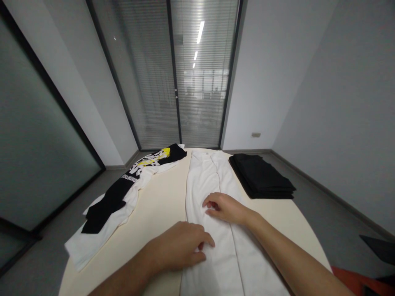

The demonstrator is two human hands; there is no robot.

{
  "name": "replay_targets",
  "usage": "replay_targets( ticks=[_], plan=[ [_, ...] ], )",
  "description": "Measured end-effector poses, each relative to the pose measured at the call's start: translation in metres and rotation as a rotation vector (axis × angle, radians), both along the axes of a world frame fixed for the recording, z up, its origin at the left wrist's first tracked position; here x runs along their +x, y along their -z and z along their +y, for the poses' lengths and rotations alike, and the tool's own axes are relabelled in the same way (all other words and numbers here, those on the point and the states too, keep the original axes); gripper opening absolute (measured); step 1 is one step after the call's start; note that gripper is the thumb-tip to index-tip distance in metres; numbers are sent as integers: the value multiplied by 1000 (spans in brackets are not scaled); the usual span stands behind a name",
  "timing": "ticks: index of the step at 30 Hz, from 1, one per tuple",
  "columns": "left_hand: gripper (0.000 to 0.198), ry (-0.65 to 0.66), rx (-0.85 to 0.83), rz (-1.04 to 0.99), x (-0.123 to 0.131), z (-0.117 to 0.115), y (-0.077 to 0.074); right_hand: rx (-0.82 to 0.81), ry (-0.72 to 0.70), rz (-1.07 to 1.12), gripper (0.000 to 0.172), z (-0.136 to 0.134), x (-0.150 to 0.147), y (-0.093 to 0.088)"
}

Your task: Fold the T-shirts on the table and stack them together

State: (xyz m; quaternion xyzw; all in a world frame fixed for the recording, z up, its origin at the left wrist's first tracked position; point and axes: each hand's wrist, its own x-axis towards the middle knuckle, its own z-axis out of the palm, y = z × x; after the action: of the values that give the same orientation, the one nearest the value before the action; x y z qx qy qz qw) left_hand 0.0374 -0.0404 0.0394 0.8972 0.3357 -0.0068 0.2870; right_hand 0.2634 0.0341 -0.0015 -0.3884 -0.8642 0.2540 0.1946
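Observation:
A pair of white trousers (212, 255) lies lengthwise down the middle of the table, its waistband at the far end and one leg seam running toward me. Over the near left edge of the trousers is my left hand (182, 246), thumb and fingers bent but apart, with nothing between them. My right hand (226, 207) is farther up, above the middle of the trousers. Its fingers curve loosely, with a gap to the thumb, and it holds nothing. Whether either hand touches the cloth I cannot tell.
The cream table (163, 201) has a rounded edge. On its left lie black and white printed shirts (123, 185), partly over the edge. A stack of folded black garments (262, 174) sits at the right. Beyond stands a glass partition with blinds (154, 94). Something red (354, 281) shows at lower right.

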Motion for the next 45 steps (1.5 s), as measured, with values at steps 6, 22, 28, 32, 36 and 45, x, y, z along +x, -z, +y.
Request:
replay_targets(
  ticks=[6, 22, 28, 32, 36, 45],
  plan=[
    [9, 130, 117, 39, 5, 3, 2, -84, 32, 85, 18, 3, 1, 6],
    [17, 244, 117, -149, 15, 0, 17, 12, 114, 68, 34, 0, -8, 12],
    [22, 278, 38, -264, 14, 1, 21, 93, 152, 82, 43, 3, -11, 24],
    [48, 248, -16, -230, 12, 3, 26, 94, 154, 74, 42, 5, -12, 24],
    [47, 211, 108, -177, 14, 5, 31, 175, 194, 9, 38, 6, -7, 20],
    [24, 263, 384, -183, 20, 12, 50, 90, 276, 14, 28, 25, 6, 20]
  ],
)
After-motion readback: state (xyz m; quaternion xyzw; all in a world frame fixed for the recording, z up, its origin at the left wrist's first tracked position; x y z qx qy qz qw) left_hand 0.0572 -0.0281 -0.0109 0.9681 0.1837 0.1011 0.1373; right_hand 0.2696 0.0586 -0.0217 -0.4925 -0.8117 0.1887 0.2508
